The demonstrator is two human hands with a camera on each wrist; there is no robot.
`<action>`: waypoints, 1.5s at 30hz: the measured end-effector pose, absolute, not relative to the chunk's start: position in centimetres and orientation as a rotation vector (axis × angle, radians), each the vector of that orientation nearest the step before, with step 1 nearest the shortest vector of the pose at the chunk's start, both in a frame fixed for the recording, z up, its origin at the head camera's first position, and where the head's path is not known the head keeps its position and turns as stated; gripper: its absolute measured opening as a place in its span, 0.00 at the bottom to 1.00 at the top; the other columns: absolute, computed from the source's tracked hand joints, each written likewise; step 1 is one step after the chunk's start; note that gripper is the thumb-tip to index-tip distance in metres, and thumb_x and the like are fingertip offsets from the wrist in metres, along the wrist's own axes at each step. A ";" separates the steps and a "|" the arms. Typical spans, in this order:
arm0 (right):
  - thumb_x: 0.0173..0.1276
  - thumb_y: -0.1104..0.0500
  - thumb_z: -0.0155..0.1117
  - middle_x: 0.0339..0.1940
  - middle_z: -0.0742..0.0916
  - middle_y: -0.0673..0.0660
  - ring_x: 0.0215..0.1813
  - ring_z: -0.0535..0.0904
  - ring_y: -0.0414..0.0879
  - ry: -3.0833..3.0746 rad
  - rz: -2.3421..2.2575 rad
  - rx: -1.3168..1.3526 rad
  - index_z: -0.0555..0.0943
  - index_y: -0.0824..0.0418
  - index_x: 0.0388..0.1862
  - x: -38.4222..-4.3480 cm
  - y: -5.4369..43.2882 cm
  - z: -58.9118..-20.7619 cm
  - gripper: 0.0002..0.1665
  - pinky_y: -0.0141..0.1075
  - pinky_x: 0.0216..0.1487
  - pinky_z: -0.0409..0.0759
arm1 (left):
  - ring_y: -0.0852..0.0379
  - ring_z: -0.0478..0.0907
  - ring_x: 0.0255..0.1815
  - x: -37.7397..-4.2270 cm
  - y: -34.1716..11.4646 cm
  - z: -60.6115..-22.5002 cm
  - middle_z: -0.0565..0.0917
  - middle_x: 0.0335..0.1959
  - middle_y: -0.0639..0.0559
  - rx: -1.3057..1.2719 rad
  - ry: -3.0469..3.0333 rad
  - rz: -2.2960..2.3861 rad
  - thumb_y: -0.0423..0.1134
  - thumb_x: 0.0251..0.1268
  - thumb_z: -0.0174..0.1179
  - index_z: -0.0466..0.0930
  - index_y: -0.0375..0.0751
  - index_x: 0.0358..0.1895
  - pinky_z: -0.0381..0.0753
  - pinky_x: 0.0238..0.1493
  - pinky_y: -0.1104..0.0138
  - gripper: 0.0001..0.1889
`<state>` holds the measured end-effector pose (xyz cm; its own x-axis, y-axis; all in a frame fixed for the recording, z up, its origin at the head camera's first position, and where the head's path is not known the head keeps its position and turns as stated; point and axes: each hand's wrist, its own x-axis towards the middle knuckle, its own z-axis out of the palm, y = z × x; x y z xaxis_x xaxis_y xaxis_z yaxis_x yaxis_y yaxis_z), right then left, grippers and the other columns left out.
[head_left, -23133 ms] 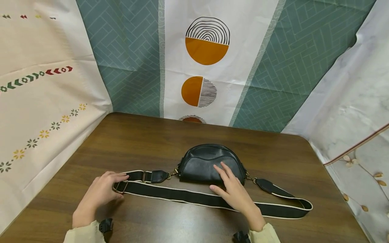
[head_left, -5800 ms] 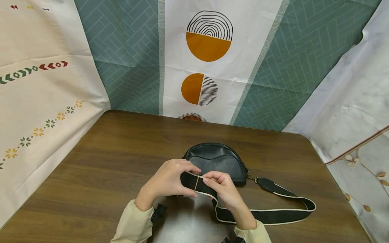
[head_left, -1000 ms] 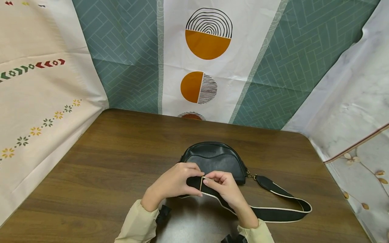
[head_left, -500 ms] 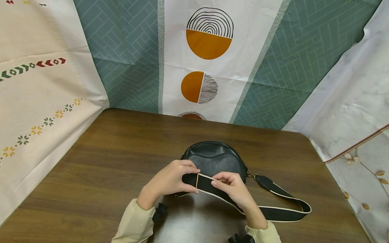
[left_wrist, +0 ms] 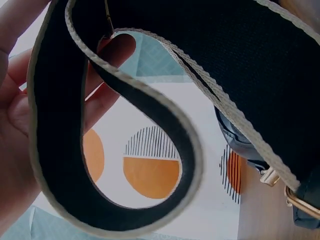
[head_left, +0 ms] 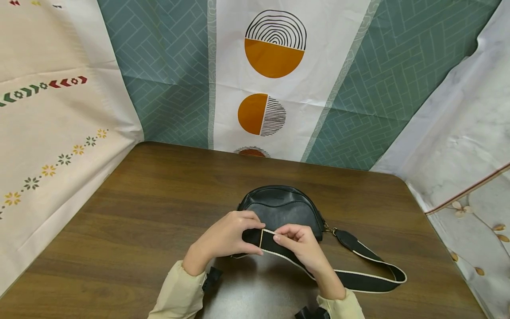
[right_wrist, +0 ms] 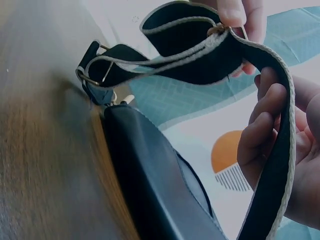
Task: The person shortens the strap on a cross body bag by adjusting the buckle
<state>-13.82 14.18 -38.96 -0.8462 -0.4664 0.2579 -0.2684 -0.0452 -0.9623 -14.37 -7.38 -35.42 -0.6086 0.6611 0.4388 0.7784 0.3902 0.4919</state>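
Note:
A black half-moon handbag (head_left: pixel 279 212) lies on the table, partly hidden behind the hands. Its black strap (head_left: pixel 368 282) with cream edging is raised off the table in front of the bag. My left hand (head_left: pixel 227 239) grips the strap at the gold slider buckle (head_left: pixel 261 238), thumb below and fingers above. Just to the right, my right hand (head_left: pixel 304 250) pinches the strap's upper edge between thumb and fingers. A slack loop of strap (left_wrist: pixel 192 160) hangs beside the left palm in the left wrist view. In the right wrist view, the strap doubles back through a metal ring (right_wrist: pixel 95 72).
The strap's right end joins the bag at a brass clasp (head_left: pixel 328 229) and curves across the wooden table (head_left: pixel 159 195). Patterned cloths (head_left: pixel 171 79) hang behind and at both sides of the table.
Earlier the strap lay flat, with the left hand at its left end and the right hand by the bag. Both now hold it raised; lately the right hand shifted right along it, then slightly back.

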 end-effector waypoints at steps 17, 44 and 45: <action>0.60 0.72 0.57 0.23 0.81 0.46 0.24 0.72 0.36 2.114 -1.983 -0.827 0.76 0.77 0.30 -14.0 13.0 -39.1 0.05 0.26 0.24 0.70 | 0.64 0.75 0.33 -14.4 -6.6 -35.5 0.78 0.32 0.55 -1.344 -2.410 -0.977 0.48 0.38 0.72 0.82 0.33 0.38 0.71 0.38 0.77 0.24; 0.43 0.71 0.72 0.37 0.83 0.58 0.35 0.77 0.42 2.406 -1.728 -1.001 0.67 0.68 0.50 -13.0 12.5 -38.0 0.34 0.35 0.33 0.76 | 0.63 0.77 0.40 -14.8 -6.3 -35.2 0.81 0.39 0.53 -1.251 -2.406 -0.968 0.51 0.40 0.70 0.75 0.37 0.46 0.73 0.43 0.70 0.30; 0.43 0.72 0.72 0.37 0.83 0.59 0.36 0.77 0.42 2.430 -1.723 -1.028 0.67 0.69 0.51 -12.9 12.3 -37.7 0.35 0.35 0.34 0.76 | 0.63 0.77 0.40 -14.8 -6.2 -35.2 0.81 0.39 0.53 -1.249 -2.399 -0.967 0.51 0.39 0.70 0.74 0.37 0.46 0.73 0.43 0.70 0.30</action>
